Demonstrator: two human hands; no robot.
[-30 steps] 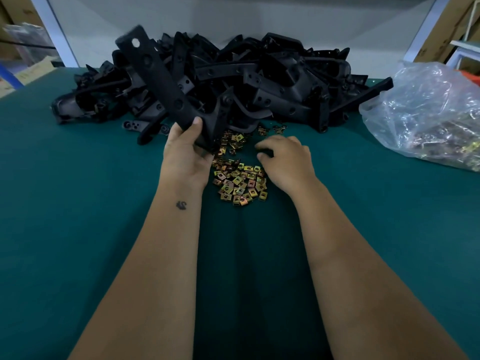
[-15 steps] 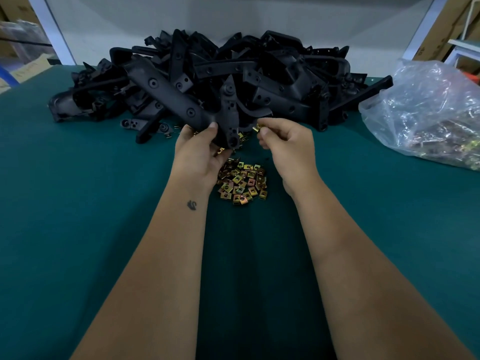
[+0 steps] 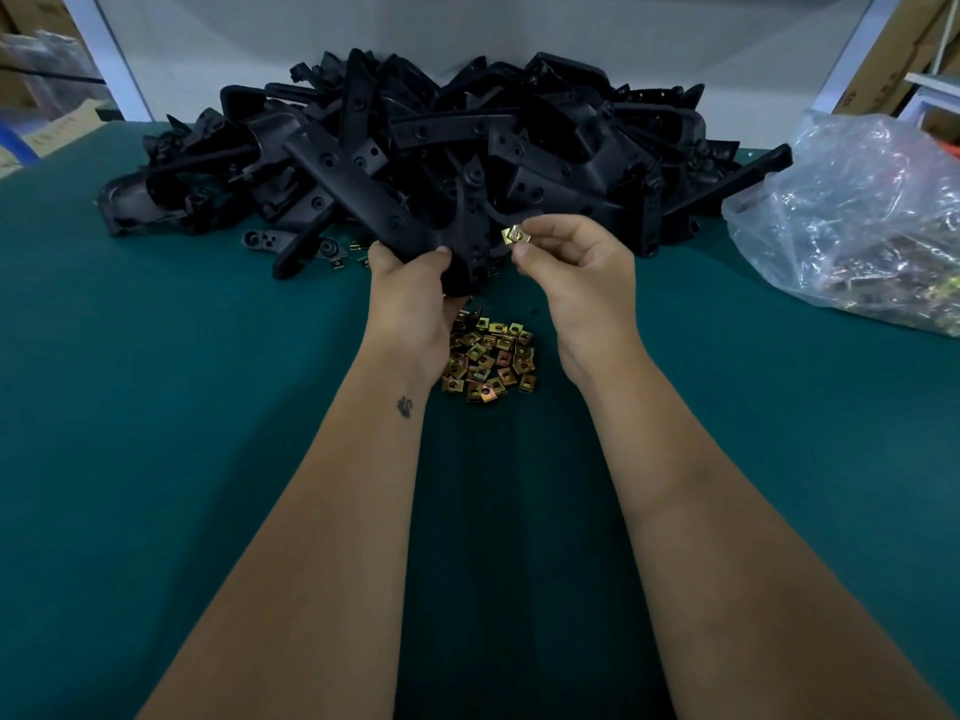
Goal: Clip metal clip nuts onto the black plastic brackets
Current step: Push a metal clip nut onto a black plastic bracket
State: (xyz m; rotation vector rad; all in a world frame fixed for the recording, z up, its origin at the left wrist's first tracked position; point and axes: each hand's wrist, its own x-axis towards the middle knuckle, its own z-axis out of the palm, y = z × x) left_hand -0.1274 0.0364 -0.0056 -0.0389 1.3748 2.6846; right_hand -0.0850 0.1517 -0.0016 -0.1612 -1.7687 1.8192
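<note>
Change over the last second: right hand [image 3: 576, 272] has left the loose clip nuts [image 3: 488, 361] on the worktop [image 3: 156, 407] and risen level with the bracket [image 3: 384, 210], carrying one clip nut [image 3: 514, 234]. Half a second back the nut was only just clear of the heap; now it sits beside the bracket's near end, close but not yet touching. Bracket has also come down from a steep raised tilt to a lower slant, its long arm running up and left across the pile of brackets [image 3: 519, 127].

Meaning for the task: pick-up is done, fitting is not. Judged next step is sliding the nut's open side over a bracket edge or tab near a hole.

Grips: left hand [image 3: 415, 293] wraps the bracket's near end, thumb on top, fingers hidden beneath. Right grip is a pinch, thumb and forefinger tips pressed on the nut, other fingers curled in.

Bracket: matte black, Y-shaped where a second short arm forks upward near the left hand; round holes spaced along the long arm. No brass-coloured nut visible on it.

Clip nut: small, square, yellow-gold, folded metal with a hole in the face. Which way its open side faces cannot be told.

Clear plastic bag [image 3: 857, 226] at far right holds more hardware, indistinct.
</note>
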